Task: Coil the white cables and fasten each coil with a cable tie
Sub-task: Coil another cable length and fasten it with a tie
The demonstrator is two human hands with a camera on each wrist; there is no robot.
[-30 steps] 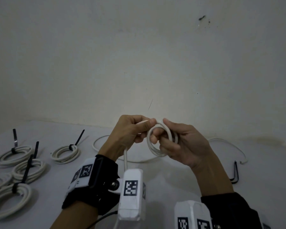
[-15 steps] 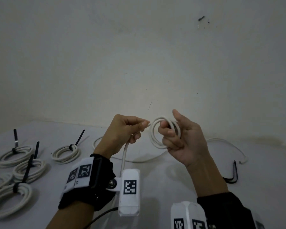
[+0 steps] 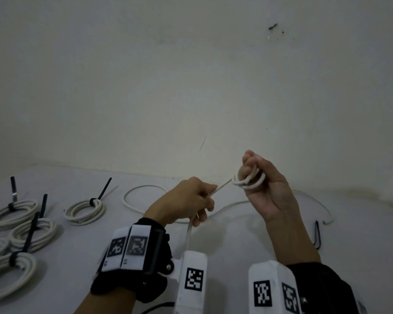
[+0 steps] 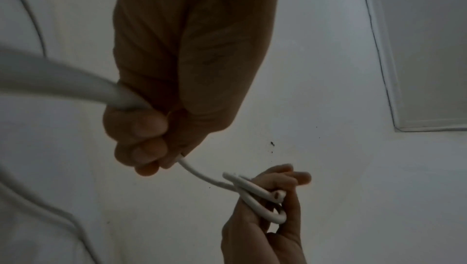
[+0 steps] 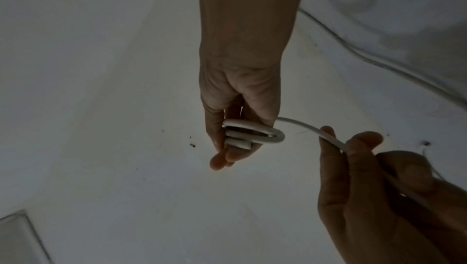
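Observation:
A small coil of white cable (image 3: 250,181) is held up above the table by my right hand (image 3: 262,184), thumb and fingers pinching its loops; the cut end (image 4: 278,195) sticks out of the coil (image 5: 255,135). From the coil a taut strand (image 3: 222,185) runs down-left into my left hand (image 3: 191,199), whose fingers (image 4: 137,134) are curled round it. The rest of the white cable (image 3: 141,189) trails in a loop on the table behind both hands. A black cable tie (image 3: 317,234) lies on the table right of my right forearm.
Several finished white coils with black ties lie at the left: one (image 3: 85,209) nearer the middle, others (image 3: 11,211) (image 3: 33,232) (image 3: 9,268) towards the left edge. The white wall (image 3: 191,75) rises just behind the table (image 3: 232,241).
My hands have drawn apart: the right hand lifted the coil up and to the right, the left hand slid down-left along the cable, leaving a straight strand between them.

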